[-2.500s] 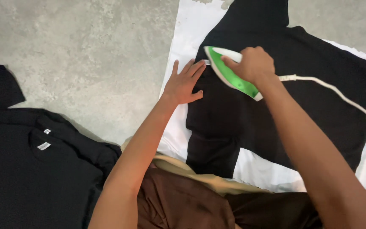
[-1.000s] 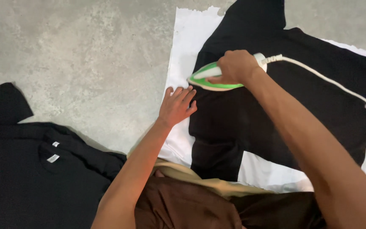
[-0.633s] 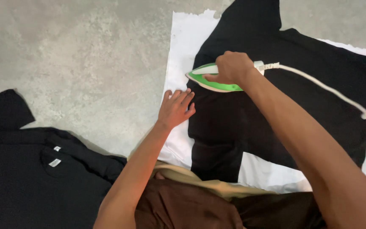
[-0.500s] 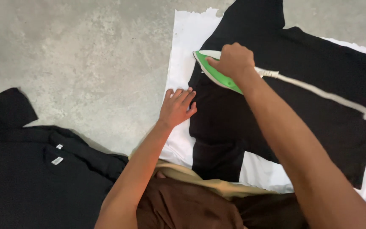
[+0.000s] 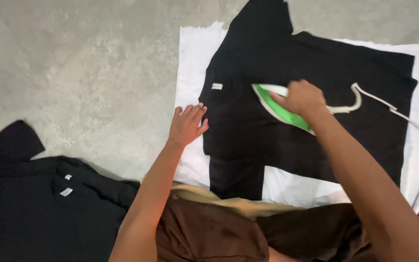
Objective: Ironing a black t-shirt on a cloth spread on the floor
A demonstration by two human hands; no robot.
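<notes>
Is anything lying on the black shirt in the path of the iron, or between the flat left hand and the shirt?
Nothing visible. The right hand grips the green iron on the black shirt; its white cord trails behind. The left hand rests at the shirt's edge.

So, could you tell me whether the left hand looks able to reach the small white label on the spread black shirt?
Probably yes: the left hand lies flat beside the label, with only bare shirt between them.
</notes>
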